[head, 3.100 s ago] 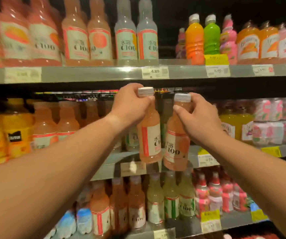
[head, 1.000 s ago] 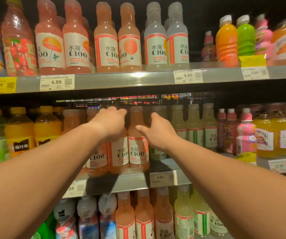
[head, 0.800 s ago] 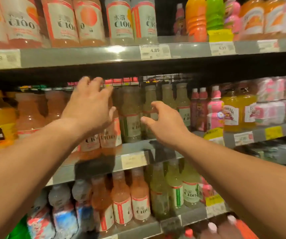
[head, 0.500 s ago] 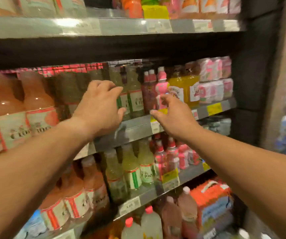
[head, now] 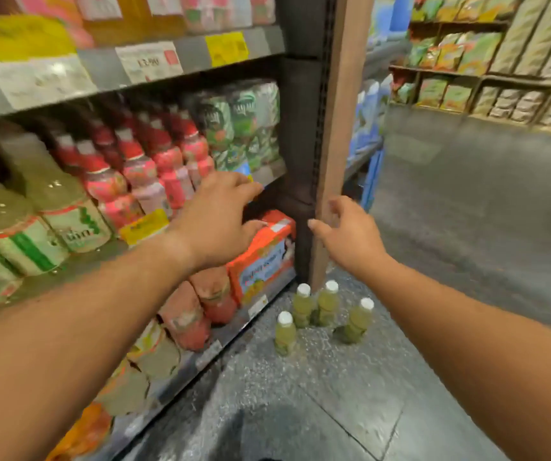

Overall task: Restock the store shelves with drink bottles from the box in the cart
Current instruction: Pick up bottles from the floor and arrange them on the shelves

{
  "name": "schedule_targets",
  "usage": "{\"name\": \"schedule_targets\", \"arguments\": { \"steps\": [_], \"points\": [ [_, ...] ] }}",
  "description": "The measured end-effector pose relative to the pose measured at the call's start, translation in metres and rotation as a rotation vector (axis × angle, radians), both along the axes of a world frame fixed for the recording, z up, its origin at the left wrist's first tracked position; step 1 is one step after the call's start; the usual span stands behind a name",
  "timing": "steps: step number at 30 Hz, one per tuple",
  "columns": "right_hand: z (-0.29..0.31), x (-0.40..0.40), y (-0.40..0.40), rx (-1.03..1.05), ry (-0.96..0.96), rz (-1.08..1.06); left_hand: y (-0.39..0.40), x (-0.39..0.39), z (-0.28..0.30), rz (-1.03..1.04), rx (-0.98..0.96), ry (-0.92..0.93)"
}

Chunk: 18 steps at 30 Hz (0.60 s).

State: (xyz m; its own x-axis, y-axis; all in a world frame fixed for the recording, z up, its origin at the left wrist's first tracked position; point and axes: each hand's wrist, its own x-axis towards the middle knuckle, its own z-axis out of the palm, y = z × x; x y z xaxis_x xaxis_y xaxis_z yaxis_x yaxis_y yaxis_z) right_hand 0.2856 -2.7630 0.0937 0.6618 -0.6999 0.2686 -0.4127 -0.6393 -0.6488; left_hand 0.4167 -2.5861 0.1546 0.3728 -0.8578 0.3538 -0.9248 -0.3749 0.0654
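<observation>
My left hand hovers in front of the lower shelves, fingers spread, holding nothing. My right hand is beside the wooden end post, fingers apart and empty. Several pale green drink bottles with white caps stand on the grey floor at the foot of the post, below both hands. On the shelf to the left stand pale green bottles and pink bottles with red caps. No cart or box is in view.
An orange carton pack and reddish bottles fill the bottom shelf. Green packs sit at the shelf's right end. An aisle of grey floor runs to the right, with snack shelves across it.
The view has swung down and right, from the middle shelves to the shelf end and floor. Both hands came away from the shelved bottles, empty, and dropped lower. The floor bottles came into view.
</observation>
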Motion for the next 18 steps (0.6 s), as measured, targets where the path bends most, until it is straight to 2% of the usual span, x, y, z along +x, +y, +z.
{"name": "schedule_targets", "arguments": {
  "steps": [3, 8, 13, 18],
  "points": [
    [-0.088, -0.036, -0.019, 0.093, 0.162, -0.060, -0.027, -0.015, -0.077, -0.037, 0.104, 0.114],
    [-0.206, -0.035, -0.029, 0.115, 0.356, -0.037, -0.067, -0.024, -0.210, 0.085, 0.348, 0.329],
    [-0.286, 0.009, -0.049, 0.128, 0.433, 0.106, -0.107, -0.018, -0.304, 0.238, 0.495, 0.475],
    [-0.337, 0.072, -0.082, 0.081, 0.483, 0.217, -0.140, -0.012, -0.369, 0.242, 0.652, 0.461]
  ]
}}
